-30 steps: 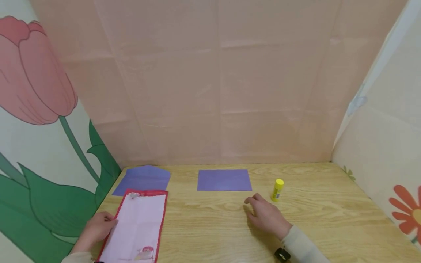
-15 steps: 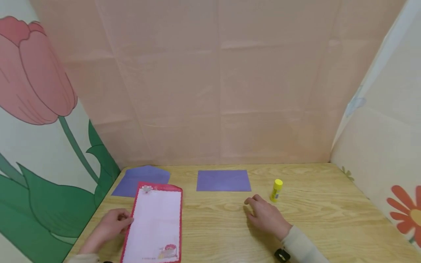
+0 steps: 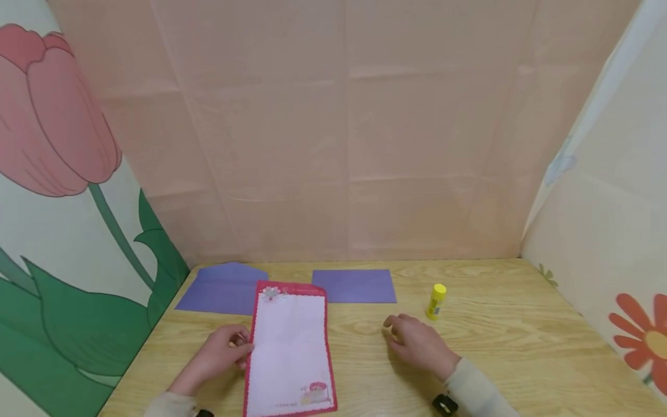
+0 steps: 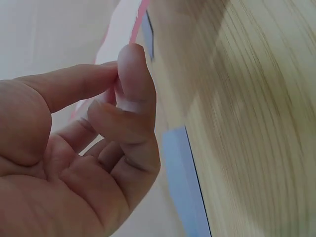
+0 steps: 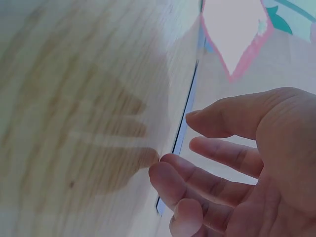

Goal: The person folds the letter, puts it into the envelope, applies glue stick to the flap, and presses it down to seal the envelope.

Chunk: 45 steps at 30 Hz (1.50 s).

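A sheet of letter paper (image 3: pixel 289 353), white with a red-pink border, stands over the table in the head view. It has a flower print at the top left and a small picture at the bottom right. My left hand (image 3: pixel 219 353) pinches its left edge between thumb and index finger, as the left wrist view of the paper (image 4: pixel 121 29) confirms. To the right, my right hand (image 3: pixel 422 347) holds nothing, its fingers loosely bent by the tabletop. The paper's corner (image 5: pixel 234 44) shows beyond that hand in the right wrist view.
On the wooden table (image 3: pixel 521 336), a purple envelope (image 3: pixel 221 292) with its flap raised lies at the back left. A second purple envelope (image 3: pixel 359 285) lies back centre, its left corner overlapped by the paper. A yellow glue stick (image 3: pixel 436 301) stands beyond my right hand.
My left hand has carried the letter paper rightward, from the table's left side towards the middle. My right hand has stayed nearly in place.
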Motion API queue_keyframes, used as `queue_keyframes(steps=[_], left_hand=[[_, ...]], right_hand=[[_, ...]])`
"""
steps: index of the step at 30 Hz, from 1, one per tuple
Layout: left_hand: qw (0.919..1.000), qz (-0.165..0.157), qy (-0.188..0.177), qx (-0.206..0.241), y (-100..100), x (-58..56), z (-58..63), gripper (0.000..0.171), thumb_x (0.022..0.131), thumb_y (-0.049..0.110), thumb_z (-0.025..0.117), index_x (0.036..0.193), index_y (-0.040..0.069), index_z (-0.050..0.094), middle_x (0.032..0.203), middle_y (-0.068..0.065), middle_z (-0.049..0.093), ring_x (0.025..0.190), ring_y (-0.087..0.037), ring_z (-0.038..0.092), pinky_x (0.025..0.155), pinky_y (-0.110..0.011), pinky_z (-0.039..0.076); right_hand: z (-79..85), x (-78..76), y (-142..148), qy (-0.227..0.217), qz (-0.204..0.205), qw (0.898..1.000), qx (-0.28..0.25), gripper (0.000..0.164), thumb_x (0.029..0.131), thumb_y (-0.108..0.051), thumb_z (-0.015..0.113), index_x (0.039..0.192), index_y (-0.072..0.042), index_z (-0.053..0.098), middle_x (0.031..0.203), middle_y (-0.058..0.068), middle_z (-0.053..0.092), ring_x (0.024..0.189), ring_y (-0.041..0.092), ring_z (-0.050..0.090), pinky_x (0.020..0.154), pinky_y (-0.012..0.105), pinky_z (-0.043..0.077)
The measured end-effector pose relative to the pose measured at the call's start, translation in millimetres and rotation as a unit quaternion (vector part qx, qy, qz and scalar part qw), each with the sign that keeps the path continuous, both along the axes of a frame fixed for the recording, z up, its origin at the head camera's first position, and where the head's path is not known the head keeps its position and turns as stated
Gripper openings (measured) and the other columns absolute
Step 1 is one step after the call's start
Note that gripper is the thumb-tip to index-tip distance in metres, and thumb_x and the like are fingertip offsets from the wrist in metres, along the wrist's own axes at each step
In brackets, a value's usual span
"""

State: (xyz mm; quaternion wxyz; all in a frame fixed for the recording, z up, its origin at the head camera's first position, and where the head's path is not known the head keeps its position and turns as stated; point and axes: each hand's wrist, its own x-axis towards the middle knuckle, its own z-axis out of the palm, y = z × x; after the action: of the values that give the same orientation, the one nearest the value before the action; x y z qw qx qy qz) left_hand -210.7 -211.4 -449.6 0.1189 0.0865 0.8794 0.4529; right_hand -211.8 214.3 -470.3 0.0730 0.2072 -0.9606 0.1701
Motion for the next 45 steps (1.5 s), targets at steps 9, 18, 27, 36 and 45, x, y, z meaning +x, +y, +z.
queue_keyframes(steps=[9, 18, 27, 36, 45], left_hand=[[0.9963, -0.062, 0.011, 0.059, 41.1, -10.5, -3.1, 0.007, 0.095, 0.004, 0.064, 0.092, 0.0, 0.061, 0.08, -0.009, 0.062, 0.063, -0.022, 0.067, 0.061, -0.037, 0.057], [0.9902, -0.096, 0.015, 0.1, 73.4, -18.5, -12.9, 0.008, 0.097, 0.005, 0.063, 0.09, 0.0, 0.061, 0.082, -0.009, 0.062, 0.065, -0.023, 0.068, 0.061, -0.037, 0.058], [0.9908, -0.088, -0.006, 0.103, 92.8, -18.6, -12.4, 0.009, 0.097, 0.007, 0.063, 0.092, 0.0, 0.063, 0.083, -0.011, 0.062, 0.066, -0.023, 0.069, 0.053, -0.026, 0.047], [0.9891, -0.081, -0.002, 0.123, 96.6, -21.9, -19.8, 0.01, 0.098, 0.01, 0.062, 0.095, 0.001, 0.064, 0.083, -0.01, 0.063, 0.064, -0.019, 0.066, 0.047, -0.021, 0.042], [0.9855, -0.078, 0.009, 0.15, 101.1, -24.5, -20.0, 0.005, 0.099, 0.002, 0.057, 0.099, -0.002, 0.06, 0.076, -0.014, 0.068, 0.061, -0.02, 0.063, 0.042, -0.02, 0.038]], right_hand=[[2.4, -3.5, -6.1, -0.047, 0.028, 0.997, -0.054, 0.023, 0.085, -0.009, 0.071, 0.108, -0.003, 0.069, 0.096, 0.005, 0.07, 0.086, 0.02, 0.066, 0.076, 0.039, 0.056], [2.1, -5.8, -11.0, -0.124, -0.001, 0.983, -0.135, 0.037, 0.091, -0.017, 0.071, 0.122, 0.0, 0.063, 0.103, 0.009, 0.071, 0.078, 0.013, 0.061, 0.064, 0.027, 0.052], [-2.8, -9.4, -6.6, -0.115, -0.03, 0.974, -0.195, 0.026, 0.091, -0.016, 0.073, 0.111, -0.005, 0.062, 0.084, -0.003, 0.069, 0.065, 0.008, 0.058, 0.057, 0.024, 0.049], [-0.2, -9.6, -0.7, -0.102, -0.022, 0.972, -0.212, 0.013, 0.091, -0.013, 0.072, 0.099, -0.009, 0.064, 0.078, -0.005, 0.065, 0.063, 0.007, 0.055, 0.055, 0.024, 0.048], [3.0, -8.6, 1.8, -0.151, -0.033, 0.955, -0.251, 0.009, 0.095, -0.008, 0.065, 0.096, -0.012, 0.057, 0.079, 0.003, 0.065, 0.058, 0.016, 0.058, 0.049, 0.027, 0.049]])
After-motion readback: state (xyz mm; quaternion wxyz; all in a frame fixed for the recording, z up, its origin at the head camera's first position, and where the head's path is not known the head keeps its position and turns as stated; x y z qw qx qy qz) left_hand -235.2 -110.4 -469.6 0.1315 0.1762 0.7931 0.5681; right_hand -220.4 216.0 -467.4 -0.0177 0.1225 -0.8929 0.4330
